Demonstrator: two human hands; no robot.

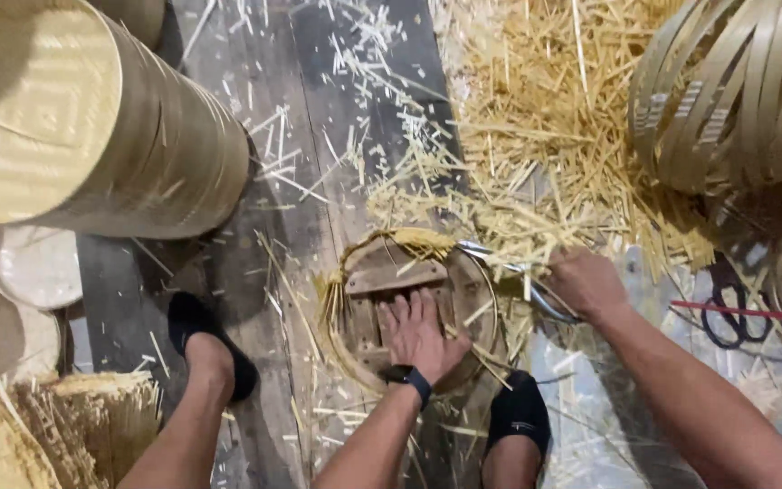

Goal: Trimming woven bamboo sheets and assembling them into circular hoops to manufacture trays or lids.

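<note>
Left hand (pixel 420 337) flat, fingers spread, pressing on the round woven frame (pixel 409 308) on the floor between the feet. Right hand (pixel 586 282) closed around shears (pixel 509 272) at the frame's right rim. Straw pile (pixel 545 118) beyond, bamboo drum (pixel 92 118) left.

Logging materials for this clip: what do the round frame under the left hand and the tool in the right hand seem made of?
Round frame: pale bent strips, probably bamboo, around unfinished grey wooden slats; the grain shows. Left hand lies flat on it. Shears in the right hand: shiny grey blades, likely bare steel.
</note>
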